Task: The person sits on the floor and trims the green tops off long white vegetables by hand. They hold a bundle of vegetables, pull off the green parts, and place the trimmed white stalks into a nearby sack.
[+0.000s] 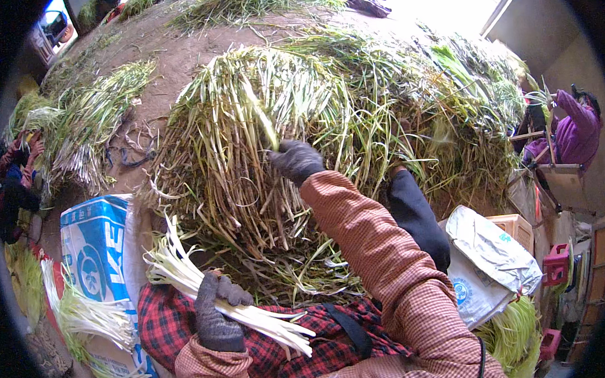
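Wearing a dark grey knit glove, my left hand (217, 312) grips a bunch of peeled white stalks (183, 272) above my lap. The bunch lies aslant, its ends fanning out on both sides of the fist. My right hand (297, 161), gloved the same way, has its fingers closed on a pale green stalk (260, 115), slightly blurred. It is over a large heap of long leafy stalks (239, 156), whose outer leaves look dry and brownish. Red-and-black checked cloth (274, 339) covers my lap. Loose leaves (291, 277) lie between my lap and the heap.
To the left, pale stalks (99, 320) rest on a blue-and-white printed sack (98, 251). A white sack (491, 256) lies at right beside a plastic crate (512, 229). One person (569, 129) sits far right, another (17, 183) far left. More stalks (98, 112) cover the earthen floor.
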A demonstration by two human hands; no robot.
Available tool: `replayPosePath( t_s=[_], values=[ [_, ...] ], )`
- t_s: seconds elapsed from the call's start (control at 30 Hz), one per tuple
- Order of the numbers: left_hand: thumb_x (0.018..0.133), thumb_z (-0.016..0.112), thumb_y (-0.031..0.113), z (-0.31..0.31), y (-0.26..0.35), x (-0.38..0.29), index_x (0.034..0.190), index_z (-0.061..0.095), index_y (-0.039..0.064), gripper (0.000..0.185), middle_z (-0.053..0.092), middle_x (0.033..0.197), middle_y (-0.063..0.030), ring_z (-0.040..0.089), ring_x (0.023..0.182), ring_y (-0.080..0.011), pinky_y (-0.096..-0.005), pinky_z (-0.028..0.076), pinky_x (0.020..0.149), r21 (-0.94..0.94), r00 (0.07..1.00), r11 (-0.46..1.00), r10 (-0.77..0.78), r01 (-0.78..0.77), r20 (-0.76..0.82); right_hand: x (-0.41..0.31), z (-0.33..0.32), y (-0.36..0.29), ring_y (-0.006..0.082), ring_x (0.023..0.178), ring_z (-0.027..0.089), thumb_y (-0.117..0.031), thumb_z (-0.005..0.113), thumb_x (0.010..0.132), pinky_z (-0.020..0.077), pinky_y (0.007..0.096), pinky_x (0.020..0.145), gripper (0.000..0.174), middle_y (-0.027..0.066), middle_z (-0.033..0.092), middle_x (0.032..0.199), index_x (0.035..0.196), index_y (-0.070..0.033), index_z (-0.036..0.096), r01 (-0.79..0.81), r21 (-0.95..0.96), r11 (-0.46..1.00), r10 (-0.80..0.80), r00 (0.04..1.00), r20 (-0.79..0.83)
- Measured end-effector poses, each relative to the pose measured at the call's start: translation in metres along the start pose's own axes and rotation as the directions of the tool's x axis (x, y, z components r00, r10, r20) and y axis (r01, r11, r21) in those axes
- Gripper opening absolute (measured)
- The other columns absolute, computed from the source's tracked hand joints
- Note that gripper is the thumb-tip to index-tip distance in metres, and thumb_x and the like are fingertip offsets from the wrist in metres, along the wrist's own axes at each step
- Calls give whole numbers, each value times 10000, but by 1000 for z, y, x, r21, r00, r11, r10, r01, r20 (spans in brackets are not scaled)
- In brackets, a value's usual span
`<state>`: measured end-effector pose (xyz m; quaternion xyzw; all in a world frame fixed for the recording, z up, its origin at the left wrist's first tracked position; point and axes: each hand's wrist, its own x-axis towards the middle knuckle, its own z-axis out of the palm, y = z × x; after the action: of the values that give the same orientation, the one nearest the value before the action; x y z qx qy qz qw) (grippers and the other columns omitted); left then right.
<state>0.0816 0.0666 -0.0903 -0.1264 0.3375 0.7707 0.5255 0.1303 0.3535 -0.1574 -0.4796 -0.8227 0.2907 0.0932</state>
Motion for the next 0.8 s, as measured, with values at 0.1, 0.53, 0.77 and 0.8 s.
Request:
replayPosePath(
  t_s=[0.1,0.53,0.77,0.8],
  values=[
    [745,530,177,-2,1,-1,643,417,112,165,279,469,32,289,398,-103,-270,284,457,9,1000,1000,5,-5,9,-8,-31,6,140,529,477,-297,524,705,387,274,524,247,46,523,575,730,-53,560,38,255,966,26,969,-245],
    [766,506,178,-11,-3,-1,704,441,113,111,238,489,51,256,405,-85,-243,296,439,27,997,999,25,-27,69,-156,-140,3,60,464,417,-113,517,713,321,177,423,58,-11,476,568,696,-57,524,305,844,441,97,919,-383],
    [791,467,193,-19,-18,12,730,440,133,90,209,490,55,233,410,-89,-263,278,433,77,989,996,-59,49,135,-199,-63,16,117,491,449,-80,580,669,369,257,461,89,78,470,541,671,-17,518,297,577,761,-194,953,-234],
    [792,465,194,-17,-19,13,731,441,132,90,223,487,53,245,407,-92,-265,278,426,80,988,992,-102,93,116,-202,-54,13,138,464,438,-97,587,662,363,269,447,101,89,457,523,658,-23,519,316,512,798,-246,948,-202]
  ],
)
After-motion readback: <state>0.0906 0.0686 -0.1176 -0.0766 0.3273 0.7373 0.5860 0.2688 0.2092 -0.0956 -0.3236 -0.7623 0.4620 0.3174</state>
